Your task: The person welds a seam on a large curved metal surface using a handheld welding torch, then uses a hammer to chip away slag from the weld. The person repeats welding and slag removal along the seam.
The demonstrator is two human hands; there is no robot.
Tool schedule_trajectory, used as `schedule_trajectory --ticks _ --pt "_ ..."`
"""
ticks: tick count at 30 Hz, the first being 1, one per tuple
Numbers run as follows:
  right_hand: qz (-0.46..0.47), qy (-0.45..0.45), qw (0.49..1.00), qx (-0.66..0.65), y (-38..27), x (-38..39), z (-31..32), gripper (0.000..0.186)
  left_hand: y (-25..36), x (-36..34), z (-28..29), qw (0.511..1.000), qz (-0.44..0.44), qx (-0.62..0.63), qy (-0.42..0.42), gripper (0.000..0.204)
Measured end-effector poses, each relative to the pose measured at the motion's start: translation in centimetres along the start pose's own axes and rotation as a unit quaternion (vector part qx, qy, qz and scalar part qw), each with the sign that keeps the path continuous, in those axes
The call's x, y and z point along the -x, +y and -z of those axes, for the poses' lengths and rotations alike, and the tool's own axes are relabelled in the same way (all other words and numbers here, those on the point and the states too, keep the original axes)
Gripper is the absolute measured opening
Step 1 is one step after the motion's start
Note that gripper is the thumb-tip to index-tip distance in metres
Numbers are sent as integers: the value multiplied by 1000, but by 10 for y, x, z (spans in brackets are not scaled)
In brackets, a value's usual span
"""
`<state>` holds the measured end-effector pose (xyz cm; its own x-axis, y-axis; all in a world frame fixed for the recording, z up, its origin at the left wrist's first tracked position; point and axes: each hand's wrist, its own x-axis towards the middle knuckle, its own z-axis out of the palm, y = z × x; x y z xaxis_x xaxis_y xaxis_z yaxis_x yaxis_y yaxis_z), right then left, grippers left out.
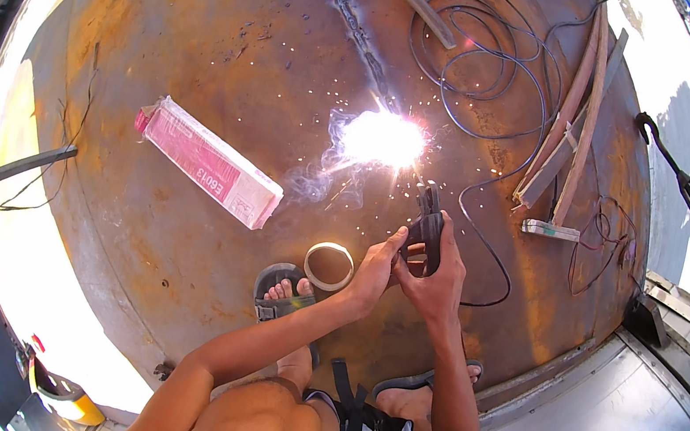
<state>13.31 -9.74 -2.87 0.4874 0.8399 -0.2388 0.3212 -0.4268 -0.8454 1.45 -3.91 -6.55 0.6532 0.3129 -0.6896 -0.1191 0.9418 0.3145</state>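
My left hand [377, 269] and my right hand [439, 274] are both closed on a black welding electrode holder [425, 227], right hand on its right side, left hand against its left. The holder points up toward a blinding white arc [383, 138] with sparks and smoke, which hides whatever the electrode touches. A dark, rough weld seam [348, 15] runs from the arc up across the rusty steel plate [234, 65]. Below and left of my hands, a round pale ring-shaped object [331, 246], possibly a container, lies beside my sandalled left foot [284, 291].
A pink-and-white long box [206, 161] lies on the plate at left. Coiled cables [487, 72], long metal strips [554, 158] and a short bar [550, 230] lie at upper right. Black hoses [8, 170] cross the left edge. A bright metal surface [591, 422] borders the lower right.
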Motion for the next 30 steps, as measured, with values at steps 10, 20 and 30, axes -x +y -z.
schedule_trajectory --ticks 10,20,30 --pt "68 32 993 -86 -9 -1 18 86 5 10 -6 988 -55 -143 -3 58" --pt "-113 -177 975 -71 -8 26 112 55 -9 25 -19 955 -71 -219 -188 64" --pt "-11 -164 984 66 -35 62 254 50 -15 65 -53 776 16 -469 -422 62"
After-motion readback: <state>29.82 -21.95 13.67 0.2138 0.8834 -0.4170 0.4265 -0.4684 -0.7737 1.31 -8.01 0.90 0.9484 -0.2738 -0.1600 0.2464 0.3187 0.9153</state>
